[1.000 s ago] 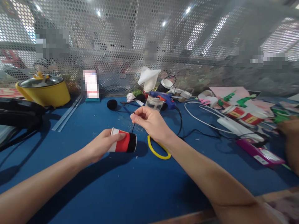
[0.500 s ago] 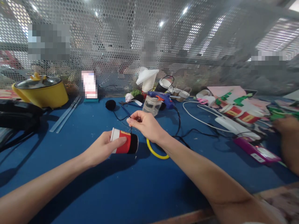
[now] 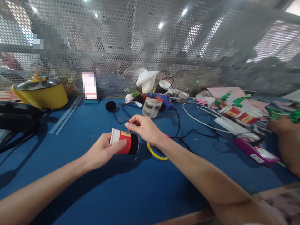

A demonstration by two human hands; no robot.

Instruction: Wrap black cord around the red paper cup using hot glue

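Observation:
My left hand point(image 3: 103, 150) is wrapped round a paper cup point(image 3: 125, 142) lying on its side in the air, its white rim to the left. A red band with a yellow label circles its middle, and black covers the base end. Just above the cup, my right hand point(image 3: 142, 126) pinches black yarn point(image 3: 120, 122) between thumb and fingers. That strand runs back to a black yarn ball point(image 3: 110, 106) on the blue table point(image 3: 98, 187). Beyond my right hand stands a clear plastic jar point(image 3: 151, 107) with a blue glue gun point(image 3: 161, 98) resting across its top.
Left are a yellow electric pot point(image 3: 43, 93), clear strips point(image 3: 64, 117) and a propped phone point(image 3: 89, 86). A yellow ring point(image 3: 157, 154) lies under my right forearm. Cables, a white power strip point(image 3: 236, 128) and a purple device point(image 3: 256, 151) lie right, near another person's hand point(image 3: 284, 131).
The cup has rolled slightly in my left hand, showing more of its yellow label. My right hand has shifted a little down and left with the yarn.

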